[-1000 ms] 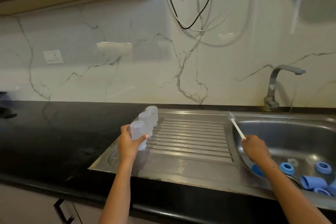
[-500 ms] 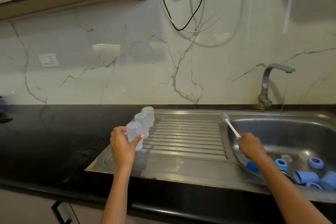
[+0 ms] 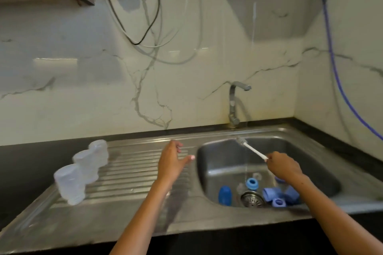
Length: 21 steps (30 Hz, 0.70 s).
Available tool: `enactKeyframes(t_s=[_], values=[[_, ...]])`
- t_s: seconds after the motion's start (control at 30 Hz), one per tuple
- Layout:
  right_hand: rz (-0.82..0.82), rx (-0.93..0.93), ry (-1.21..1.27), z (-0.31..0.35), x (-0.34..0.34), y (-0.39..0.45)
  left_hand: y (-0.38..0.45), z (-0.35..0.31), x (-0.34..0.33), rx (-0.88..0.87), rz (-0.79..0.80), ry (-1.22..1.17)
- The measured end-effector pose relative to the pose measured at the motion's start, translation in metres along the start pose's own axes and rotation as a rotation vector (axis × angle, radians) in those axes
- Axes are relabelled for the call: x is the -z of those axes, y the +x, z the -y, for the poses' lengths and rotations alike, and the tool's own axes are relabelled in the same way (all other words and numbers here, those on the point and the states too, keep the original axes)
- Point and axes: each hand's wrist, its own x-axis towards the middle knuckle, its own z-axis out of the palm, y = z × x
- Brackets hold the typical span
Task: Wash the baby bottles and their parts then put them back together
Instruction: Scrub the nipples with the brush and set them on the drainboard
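Head view: left hand (image 3: pixel 173 162) empty, fingers loose and spread, over the drainboard (image 3: pixel 132 174) just left of the basin (image 3: pixel 228 151). Right hand (image 3: pixel 285 168) grips the brush (image 3: pixel 251 149) by its handle, bristles pointing up-left, over the basin. Three clear bottles (image 3: pixel 83 170) stand in a row at the drainboard's far left, well apart from both hands. Blue parts (image 3: pixel 251 183) lie on the basin floor by the drain, below and right of the left hand and about as near to the right one. The left is free, so likely it reaches down-right for a part.
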Motion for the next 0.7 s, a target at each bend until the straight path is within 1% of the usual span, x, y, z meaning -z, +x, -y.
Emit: enactKeyframes(t_s=[0.1,0.2,0.27,0.47,0.63,0.7], values=[[0.036,-0.039,-0.029,-0.024,0.004,0.012,0.022,-0.019,-0.058,0.003,0.164,-0.017],[0.066,-0.038,-0.026,-0.032,0.002,0.022,0.038,-0.025,-0.111,0.001,0.31,-0.008],[0.074,-0.036,-0.017,-0.035,0.0,0.027,0.047,-0.025,-0.143,-0.018,0.414,0.074],[0.089,-0.052,-0.063,-0.042,-0.007,0.035,0.063,-0.023,-0.221,-0.114,0.753,0.437],[0.079,-0.037,-0.061,-0.04,-0.009,0.039,0.073,-0.019,-0.256,-0.185,0.926,0.648],[0.073,-0.037,-0.075,-0.041,-0.009,0.041,0.076,-0.019,-0.269,-0.239,0.997,0.706]])
